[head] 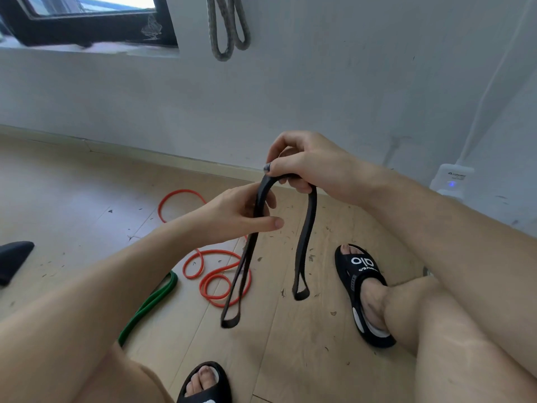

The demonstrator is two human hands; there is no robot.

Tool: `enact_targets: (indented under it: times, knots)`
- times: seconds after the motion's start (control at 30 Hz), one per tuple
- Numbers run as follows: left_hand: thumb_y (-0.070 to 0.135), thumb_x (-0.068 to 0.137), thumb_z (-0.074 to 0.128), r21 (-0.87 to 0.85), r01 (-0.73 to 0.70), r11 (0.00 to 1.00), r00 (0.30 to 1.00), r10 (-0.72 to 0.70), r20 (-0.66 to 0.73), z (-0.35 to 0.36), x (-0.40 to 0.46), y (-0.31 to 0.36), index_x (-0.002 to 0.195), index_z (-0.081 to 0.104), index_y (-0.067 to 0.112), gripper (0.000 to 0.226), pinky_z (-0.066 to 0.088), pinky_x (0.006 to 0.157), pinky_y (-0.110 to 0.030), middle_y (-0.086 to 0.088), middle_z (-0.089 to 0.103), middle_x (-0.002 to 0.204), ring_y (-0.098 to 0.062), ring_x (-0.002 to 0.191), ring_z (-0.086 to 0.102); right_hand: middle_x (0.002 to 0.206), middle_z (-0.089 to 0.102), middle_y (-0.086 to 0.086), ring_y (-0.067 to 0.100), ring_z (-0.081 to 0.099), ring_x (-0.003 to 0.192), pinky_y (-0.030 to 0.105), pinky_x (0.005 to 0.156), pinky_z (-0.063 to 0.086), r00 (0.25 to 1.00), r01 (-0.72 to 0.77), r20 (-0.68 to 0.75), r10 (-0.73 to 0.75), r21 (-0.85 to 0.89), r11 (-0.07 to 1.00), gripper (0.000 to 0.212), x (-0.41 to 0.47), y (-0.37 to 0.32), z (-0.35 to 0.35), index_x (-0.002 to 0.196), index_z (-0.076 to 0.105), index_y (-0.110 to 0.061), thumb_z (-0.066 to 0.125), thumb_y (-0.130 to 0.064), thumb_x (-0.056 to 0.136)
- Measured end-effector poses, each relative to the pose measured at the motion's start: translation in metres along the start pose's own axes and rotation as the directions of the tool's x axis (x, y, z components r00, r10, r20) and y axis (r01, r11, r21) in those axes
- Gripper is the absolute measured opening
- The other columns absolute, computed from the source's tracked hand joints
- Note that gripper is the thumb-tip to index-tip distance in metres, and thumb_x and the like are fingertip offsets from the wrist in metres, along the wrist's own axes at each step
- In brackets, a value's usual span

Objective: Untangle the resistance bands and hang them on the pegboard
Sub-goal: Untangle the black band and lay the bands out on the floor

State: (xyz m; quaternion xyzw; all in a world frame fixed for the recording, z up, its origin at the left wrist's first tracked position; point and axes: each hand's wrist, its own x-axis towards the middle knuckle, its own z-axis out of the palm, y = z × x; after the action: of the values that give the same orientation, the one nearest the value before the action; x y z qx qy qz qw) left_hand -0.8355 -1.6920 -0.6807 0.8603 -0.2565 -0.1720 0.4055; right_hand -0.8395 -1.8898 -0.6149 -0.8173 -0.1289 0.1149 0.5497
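I had the black band [305, 228] folded over my right hand [305, 167], fingers clenched on it; left hand [241, 213] pinched one strand to separate the loops.

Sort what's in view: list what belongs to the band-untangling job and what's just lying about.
Job:
black band, held by left hand and right hand
orange band on the floor
green band on the floor
grey bands hanging on the wall

Lying about:
white plugged-in device
black sandals
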Motion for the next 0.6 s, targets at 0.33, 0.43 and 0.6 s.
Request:
enact_targets:
  times: [0.33,0.43,0.6]
  knots:
    - [0.020,0.090,0.078,-0.236,-0.048,0.971,0.997,0.033,-0.070,0.013,0.005,0.000,0.121,0.069,0.021,0.033,0.058,0.088,-0.028,0.004,0.074,0.116,-0.012,0.108,0.071,0.077,0.067,0.010,0.009,0.047,0.047,0.025,0.051,0.039,0.995,-0.004,-0.101,0.006,0.018,1.000,0.010,0.002,-0.005,0.018,0.094,0.065,-0.008,0.071,-0.014,0.089]
    - [0.014,0.090,0.077,-0.290,-0.064,0.955,0.994,0.036,-0.102,0.017,0.007,0.002,0.123,0.069,0.016,0.034,0.061,0.084,-0.030,0.002,0.077,0.113,-0.014,0.104,0.073,0.072,0.062,0.002,0.009,0.046,0.046,0.024,0.050,0.039,0.990,-0.008,-0.141,0.014,0.042,0.999,0.014,0.003,-0.006,0.020,0.094,0.063,-0.008,0.074,-0.016,0.088]
    - [0.009,0.088,0.078,-0.317,-0.092,0.944,0.990,0.052,-0.132,0.020,0.010,0.008,0.114,0.073,0.011,0.027,0.062,0.079,-0.033,0.000,0.079,0.097,-0.015,0.091,0.076,0.075,0.063,0.007,0.014,0.045,0.052,0.026,0.052,0.037,0.986,-0.004,-0.168,0.021,0.101,0.995,0.011,0.002,-0.009,0.021,0.086,0.060,-0.011,0.071,-0.011,0.087]
